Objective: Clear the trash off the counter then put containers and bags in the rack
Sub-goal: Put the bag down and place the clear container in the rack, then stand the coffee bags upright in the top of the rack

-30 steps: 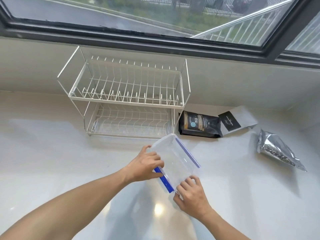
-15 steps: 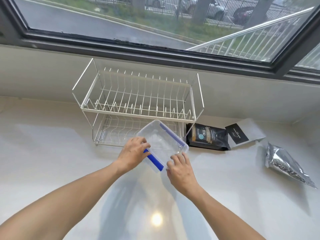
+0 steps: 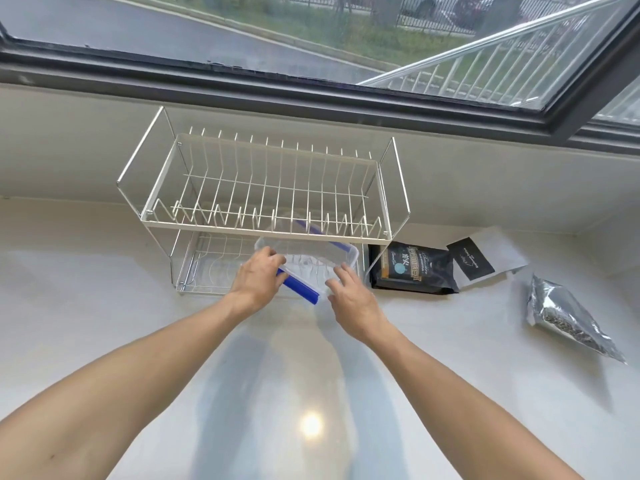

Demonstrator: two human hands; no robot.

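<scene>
Views: 1, worn on the person's head.
Facing: forward and down, toward the counter [image 3: 104,306] and the window [image 3: 311,36] behind it.
Lens: wide-angle; the window frame and counter edge bow near the borders.
Height: above the two-tier rack [image 3: 266,202], looking into its upper tier from above and in front.
Nearness: both forearms enter from the bottom corners; the left hand [image 3: 258,280] and right hand [image 3: 353,301] sit near the centre, close to the lens.
Reach: the right side takes in the silver bag [image 3: 568,320]; the top takes in the street outside.
Shared ground: none, with only 1 view.
</scene>
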